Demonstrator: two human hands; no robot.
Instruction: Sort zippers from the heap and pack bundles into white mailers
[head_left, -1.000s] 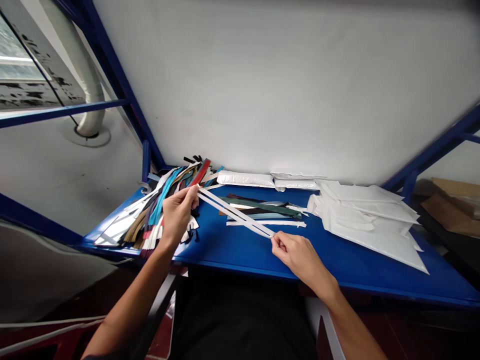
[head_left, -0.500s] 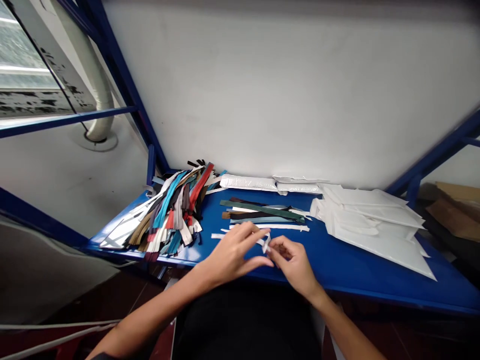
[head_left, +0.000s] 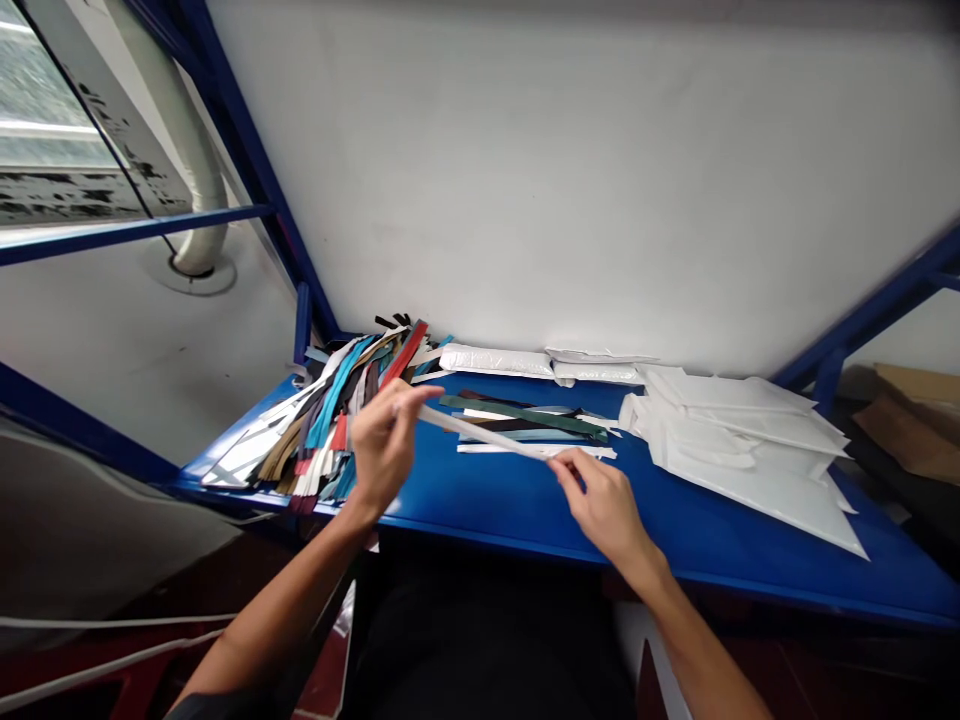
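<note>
A white zipper point(head_left: 487, 435) stretches nearly straight between my two hands above the blue table point(head_left: 480, 505). My left hand point(head_left: 385, 435) is closed on its left end, beside a heap of zippers in many colours point(head_left: 330, 410). At the other end, my right hand point(head_left: 604, 500) pinches the zipper between thumb and fingers. Just behind it lies a small row of zippers point(head_left: 525, 420), green, black, blue and white among them, laid roughly side by side. My left hand hides part of the heap.
White plastic bags point(head_left: 750, 460) lie spread at the table's right. Along the wall rest some folded white packets point(head_left: 495, 361). Blue metal posts point(head_left: 302, 325) frame the table, and brown cardboard point(head_left: 911, 430) shows at the far right.
My left hand has moved left and up, away from my right, and its fingers have closed. The white zipper, bunched at my fingertips before, is now drawn out between both hands.
</note>
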